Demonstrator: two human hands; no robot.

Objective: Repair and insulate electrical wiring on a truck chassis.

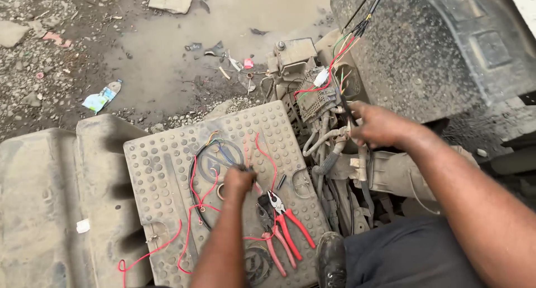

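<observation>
Nearest my camera: my dark trouser leg (407, 254) and black shoe (331, 260), resting at the edge of the dusty studded plate (167, 171). Just beside the shoe, two red-handled pliers (285, 226) lie on the plate, overlapping, neither in a hand.

My left hand (239, 182) is down on the plate, fingers curled shut on a bundle of thin wires (220, 154), dark and blue strands coiled there. I think it's pinching the wire ends, but the knuckles block the view. Red wire (192, 210) loops across the plate and trails off its near-left edge.

My right hand (379, 123) is well apart from the left, over at the vehicle's wiring harness (329, 87), closed on a dark cable or sleeve among grey hoses (326, 148). Red, green and black leads run up from there along the big black fender (435, 48).

Muddy ground with litter (103, 97) lies beyond the plate.
</observation>
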